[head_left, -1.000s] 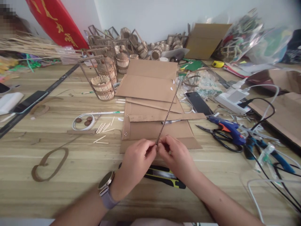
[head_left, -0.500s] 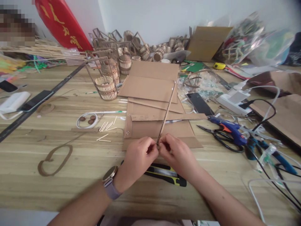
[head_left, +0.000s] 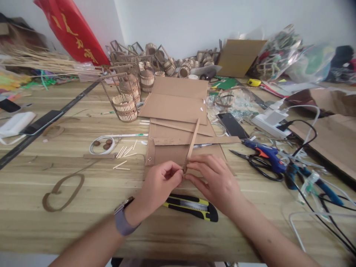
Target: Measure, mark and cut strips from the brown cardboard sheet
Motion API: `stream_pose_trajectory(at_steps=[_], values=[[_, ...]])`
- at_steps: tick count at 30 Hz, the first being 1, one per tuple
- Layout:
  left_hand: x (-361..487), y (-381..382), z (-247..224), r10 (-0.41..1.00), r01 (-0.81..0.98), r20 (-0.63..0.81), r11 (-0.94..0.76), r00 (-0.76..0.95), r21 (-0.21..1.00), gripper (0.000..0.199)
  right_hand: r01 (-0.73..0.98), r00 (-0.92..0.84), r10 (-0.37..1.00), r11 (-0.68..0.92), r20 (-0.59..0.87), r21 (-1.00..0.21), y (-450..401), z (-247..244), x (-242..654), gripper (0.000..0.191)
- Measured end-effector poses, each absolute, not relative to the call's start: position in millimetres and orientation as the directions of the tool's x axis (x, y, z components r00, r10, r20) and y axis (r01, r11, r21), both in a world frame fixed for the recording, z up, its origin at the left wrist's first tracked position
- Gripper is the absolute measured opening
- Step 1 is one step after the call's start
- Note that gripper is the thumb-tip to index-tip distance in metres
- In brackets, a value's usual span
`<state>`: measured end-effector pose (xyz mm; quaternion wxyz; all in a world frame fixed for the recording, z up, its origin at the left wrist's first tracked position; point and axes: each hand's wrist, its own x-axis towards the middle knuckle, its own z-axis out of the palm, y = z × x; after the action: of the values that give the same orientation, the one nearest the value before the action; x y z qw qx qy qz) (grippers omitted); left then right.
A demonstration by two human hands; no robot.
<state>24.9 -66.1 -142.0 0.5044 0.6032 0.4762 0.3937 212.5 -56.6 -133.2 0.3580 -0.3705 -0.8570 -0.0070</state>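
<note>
My left hand (head_left: 164, 181) pinches the near end of a narrow cardboard strip (head_left: 193, 139), which points away from me over the stacked cardboard sheets (head_left: 175, 107). On the strip's other side, the fingers of my right hand (head_left: 215, 178) are stretched out, with fingertips touching the strip close to that end. The exact contact at the fingertips is too small to make out. Beneath both hands, a yellow and black utility knife (head_left: 191, 207) lies on the wooden table (head_left: 111, 222).
Small slatted buckets (head_left: 124, 107) stand at the back left. Short wooden sticks (head_left: 125, 151) and a brown strip loop (head_left: 63, 193) lie on the left. To the right are scissors (head_left: 260, 167), a blue glue gun (head_left: 267, 155), a phone (head_left: 233, 125), a power strip (head_left: 271, 122) and cables.
The cardboard strip has turned from edge-on to showing more of its flat face, and its far end sits lower. My right hand's fingers have opened from a pinch.
</note>
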Motion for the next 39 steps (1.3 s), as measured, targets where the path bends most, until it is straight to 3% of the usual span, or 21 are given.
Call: stream_pose_trajectory(at_steps=[3,6,11,17,20,25,39], values=[[25.9,-68.2,-145.3,0.968,0.256,0.119,-0.175,0.222,0.951,0.013,0.611,-0.470,0.627,0.739,0.622,-0.284,-57.9,-137.7,211.8,0.004],[28.3,-67.9,-145.8,0.941,0.323,0.248,-0.314,0.230,0.893,0.014,0.587,-0.443,0.606,0.753,0.661,-0.297,-60.6,-140.0,208.1,0.012],[31.7,-67.3,-144.3,0.889,0.308,0.399,-0.454,0.226,0.836,0.015,0.581,-0.333,0.606,0.735,0.723,-0.348,-64.9,-144.0,200.5,0.018],[30.3,-68.2,-146.9,0.858,0.313,0.437,-0.508,0.270,0.803,0.017,0.499,-0.244,0.778,0.613,0.580,-0.613,-61.4,-148.4,202.3,0.014],[27.7,-67.6,-145.4,0.847,0.329,0.442,-0.524,0.296,0.785,0.016,0.439,-0.236,0.812,0.579,0.534,-0.687,-59.5,-148.3,203.4,0.014],[23.1,-66.5,-143.3,0.867,0.385,0.393,-0.491,0.308,0.782,0.008,0.419,-0.246,0.783,0.617,0.571,-0.666,-61.4,-150.1,201.6,0.015],[18.5,-65.6,-151.1,0.864,0.478,0.388,-0.502,0.322,0.721,0.013,0.360,-0.304,0.765,0.644,0.568,-0.675,-64.3,-160.5,199.1,0.011]])
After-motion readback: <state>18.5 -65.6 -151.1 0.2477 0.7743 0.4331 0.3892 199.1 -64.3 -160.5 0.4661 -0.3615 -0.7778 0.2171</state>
